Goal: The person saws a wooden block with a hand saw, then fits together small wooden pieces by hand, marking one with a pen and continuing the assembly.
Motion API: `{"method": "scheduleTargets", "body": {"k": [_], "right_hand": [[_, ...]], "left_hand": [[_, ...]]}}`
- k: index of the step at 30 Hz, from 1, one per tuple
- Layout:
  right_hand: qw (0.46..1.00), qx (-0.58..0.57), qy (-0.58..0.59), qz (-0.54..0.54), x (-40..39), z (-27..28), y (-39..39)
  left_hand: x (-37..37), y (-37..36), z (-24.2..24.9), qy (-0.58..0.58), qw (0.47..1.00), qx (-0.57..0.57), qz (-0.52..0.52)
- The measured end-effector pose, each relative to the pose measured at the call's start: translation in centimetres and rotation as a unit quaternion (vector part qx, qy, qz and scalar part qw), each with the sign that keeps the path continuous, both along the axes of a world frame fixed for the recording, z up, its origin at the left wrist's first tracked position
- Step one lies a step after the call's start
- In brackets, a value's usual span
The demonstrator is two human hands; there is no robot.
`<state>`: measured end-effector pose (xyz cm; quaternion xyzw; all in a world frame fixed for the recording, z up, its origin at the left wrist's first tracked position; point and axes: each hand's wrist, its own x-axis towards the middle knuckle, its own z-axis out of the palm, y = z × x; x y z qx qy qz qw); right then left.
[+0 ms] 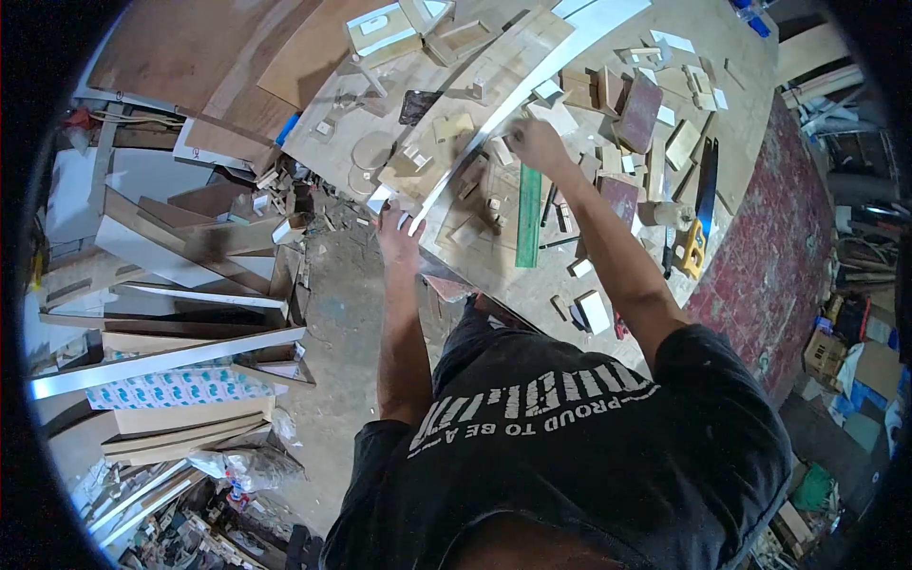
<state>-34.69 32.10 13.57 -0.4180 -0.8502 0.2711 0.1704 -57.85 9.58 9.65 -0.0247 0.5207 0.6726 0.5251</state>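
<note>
A long board with a bright white edge (pixel 516 98) runs diagonally across the worktable. My left hand (pixel 398 239) is at its near end, fingers curled around the corner. Further up, my right hand (pixel 540 149) is beside the board's right side, its fingers drawn together; what they hold, if anything, is hidden. Below my right hand lies a green ruler-like strip (pixel 528 218). Small wooden blocks (pixel 496 150) sit between the board and the strip. On the left, the board carries a small wooden piece (pixel 415 160) and a yellowish flat piece (pixel 453 127).
A handsaw with a yellow handle (pixel 694 249) lies at the table's right side, near a small jar (pixel 674 215). Maroon-faced blocks (pixel 638 114) and wood offcuts crowd the right half. A dark phone-like rectangle (pixel 419 106) is at upper left. Stacked panels (pixel 190 252) fill the floor's left.
</note>
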Motion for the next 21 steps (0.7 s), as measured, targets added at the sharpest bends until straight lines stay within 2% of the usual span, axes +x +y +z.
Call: {"method": "scheduleTargets", "body": {"k": [1,3,5,6,8,9,10,12,16,18,19,21], "right_hand": [[0.998,0.013,-0.055,-0.019,1.2,-2.2,-1.0],[0.998,-0.046,-0.045,0.021,2.2,-3.3,-4.8],[0.998,0.016,0.045,0.041,1.2,-6.3,-7.8],[0.998,0.016,0.047,0.041,0.4,-5.9,-8.9],[0.999,-0.016,-0.033,-0.017,-1.4,-5.4,-10.0],[0.985,-0.082,-0.149,0.019,-2.3,-5.9,-9.3],[0.986,-0.082,-0.141,0.029,-2.8,-6.1,-9.4],[0.991,-0.047,-0.126,0.012,-3.2,-6.0,-9.2],[0.988,0.022,-0.125,0.085,-2.2,-7.5,-8.6],[0.991,-0.017,-0.117,0.067,-1.8,-6.4,-8.8],[0.997,-0.052,-0.009,0.063,-1.1,-5.5,-8.8],[0.974,-0.098,0.201,0.045,-0.5,-2.2,-10.0]], "left_hand": [[0.1,-0.4,0.0,-0.009,1.000,-0.003,-0.003],[0.4,-0.7,-0.1,-0.032,0.999,-0.004,0.006],[1.1,-1.2,0.1,-0.030,1.000,-0.009,-0.003],[1.4,-1.4,0.2,-0.026,1.000,-0.013,-0.010],[2.3,-2.1,0.5,-0.034,0.999,0.003,-0.003],[2.4,-2.5,0.7,-0.043,0.999,0.017,0.005],[2.3,-2.9,0.9,-0.035,0.999,0.015,0.014],[2.3,-3.3,2.3,-0.169,0.980,0.108,-0.009],[2.8,-4.1,6.2,-0.192,0.957,0.210,-0.053],[2.4,-4.5,5.7,-0.190,0.956,0.215,-0.067],[2.3,-4.4,5.3,-0.190,0.953,0.221,-0.083],[2.5,-4.2,5.6,-0.180,0.954,0.219,-0.093]]}}
